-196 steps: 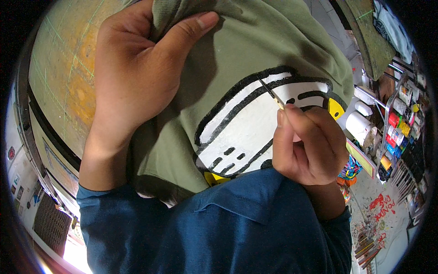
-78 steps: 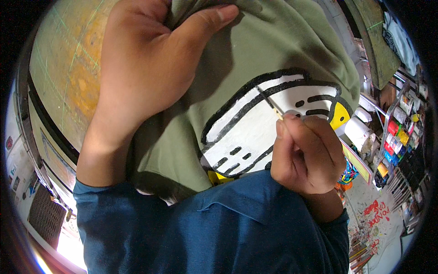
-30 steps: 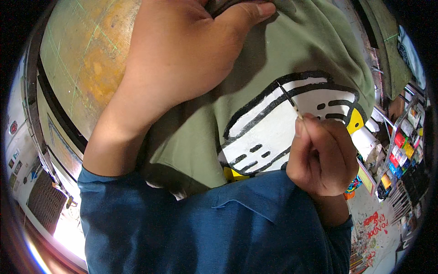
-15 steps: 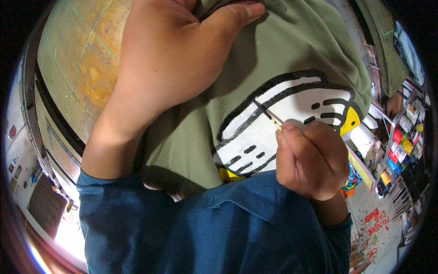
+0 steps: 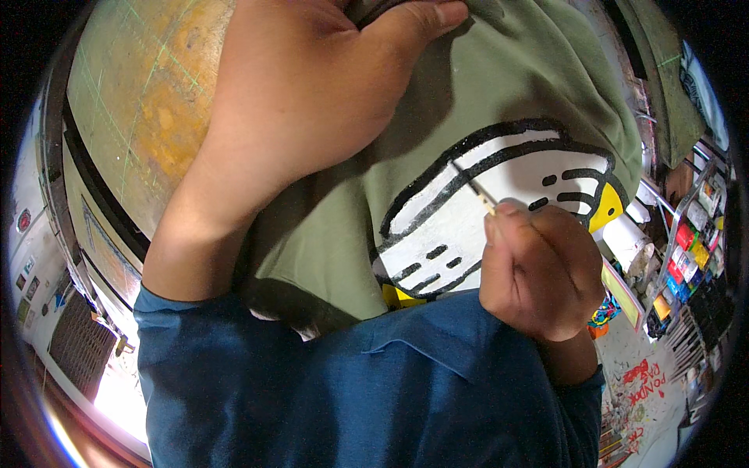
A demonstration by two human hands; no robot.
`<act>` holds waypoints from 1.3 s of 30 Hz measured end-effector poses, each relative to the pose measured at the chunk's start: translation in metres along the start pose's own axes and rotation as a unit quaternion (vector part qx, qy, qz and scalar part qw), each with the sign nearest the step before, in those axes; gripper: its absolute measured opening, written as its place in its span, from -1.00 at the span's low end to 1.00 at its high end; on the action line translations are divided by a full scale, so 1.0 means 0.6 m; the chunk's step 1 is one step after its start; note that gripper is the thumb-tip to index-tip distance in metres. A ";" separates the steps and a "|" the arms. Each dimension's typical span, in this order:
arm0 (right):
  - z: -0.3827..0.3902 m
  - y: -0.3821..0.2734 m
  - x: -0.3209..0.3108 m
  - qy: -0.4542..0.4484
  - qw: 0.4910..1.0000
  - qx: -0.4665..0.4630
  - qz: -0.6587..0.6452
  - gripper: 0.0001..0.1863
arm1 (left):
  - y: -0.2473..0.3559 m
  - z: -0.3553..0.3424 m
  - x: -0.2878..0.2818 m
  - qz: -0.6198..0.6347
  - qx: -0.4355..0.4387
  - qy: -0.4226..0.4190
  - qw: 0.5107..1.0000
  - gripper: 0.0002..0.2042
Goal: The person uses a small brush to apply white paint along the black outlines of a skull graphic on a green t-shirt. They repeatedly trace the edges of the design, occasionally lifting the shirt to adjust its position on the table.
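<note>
Left forearm [image 5: 191, 246] raised, thumb [image 5: 413, 25] extended rightward; right fingers [image 5: 521, 230] in a curled pinch.

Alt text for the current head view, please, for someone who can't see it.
A right hand holds a fine brush over a black-outlined white-and-yellow design on olive fabric, while the left hand grips the fabric. Colourful containers stand at right.

Painting workshop: small plastic paint bottles [image 5: 683, 236] in red, yellow and blue crowd near slim, long-handled brushes [image 5: 684, 343] by the right edge of a white, paint-spattered surface [image 5: 651, 341]. Scuffed olive-and-ochre tabletop [image 5: 168, 101] has thin green lines toward its left edge; fine black-tipped paintbrush [image 5: 477, 190] at black-outlined white-and-yellow artwork [image 5: 425, 225] on olive-green cloth [image 5: 499, 86].
</note>
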State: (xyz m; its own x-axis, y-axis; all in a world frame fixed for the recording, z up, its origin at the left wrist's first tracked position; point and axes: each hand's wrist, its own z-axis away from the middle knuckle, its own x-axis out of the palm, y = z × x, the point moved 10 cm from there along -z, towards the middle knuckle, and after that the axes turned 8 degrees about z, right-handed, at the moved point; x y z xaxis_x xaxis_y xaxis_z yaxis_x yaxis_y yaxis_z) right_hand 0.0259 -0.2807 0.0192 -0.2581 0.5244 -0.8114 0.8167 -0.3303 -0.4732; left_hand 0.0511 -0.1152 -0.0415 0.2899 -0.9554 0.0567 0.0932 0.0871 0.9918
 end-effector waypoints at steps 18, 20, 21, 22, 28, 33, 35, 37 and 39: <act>0.014 0.014 -0.015 0.046 0.999 -0.006 0.008 -0.82 | 0.005 0.002 0.007 0.023 -0.050 0.016 0.998 -0.93; 0.013 0.018 -0.016 0.015 0.999 0.026 0.041 -0.84 | 0.003 0.001 0.008 0.003 -0.064 0.007 0.998 -0.93; 0.014 0.017 -0.013 0.005 0.999 0.020 0.049 -0.85 | -0.003 0.003 0.006 -0.014 -0.051 0.025 0.998 -0.93; 0.014 0.015 -0.011 -0.005 0.998 0.013 0.057 -0.85 | -0.003 0.004 0.004 -0.018 -0.037 0.032 0.999 -0.93; 0.005 0.007 -0.012 0.058 0.998 -0.026 0.007 -0.84 | 0.005 0.006 0.005 -0.032 0.020 0.053 0.998 -0.92; 0.011 0.011 -0.010 0.050 0.997 -0.018 0.057 -0.81 | 0.024 0.005 0.008 -0.099 -0.036 0.038 0.994 -0.92; 0.008 0.009 -0.008 0.046 0.998 -0.028 0.045 -0.80 | 0.015 0.004 0.005 -0.047 -0.034 0.036 0.998 -0.92; 0.007 0.005 -0.009 0.055 0.998 -0.038 0.020 -0.80 | -0.001 0.005 0.000 -0.006 -0.006 0.045 0.999 -0.92; 0.011 0.010 -0.013 0.069 0.997 -0.025 0.004 -0.81 | -0.002 0.003 0.000 0.001 0.009 0.033 0.999 -0.92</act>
State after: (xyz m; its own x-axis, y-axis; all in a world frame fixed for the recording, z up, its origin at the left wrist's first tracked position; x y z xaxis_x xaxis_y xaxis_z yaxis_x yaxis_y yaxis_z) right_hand 0.0295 -0.2918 0.0203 -0.1806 0.6251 -0.7594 0.8445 -0.2972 -0.4455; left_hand 0.0493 -0.1160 -0.0421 0.3528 -0.9343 0.0520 0.0757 0.0839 0.9936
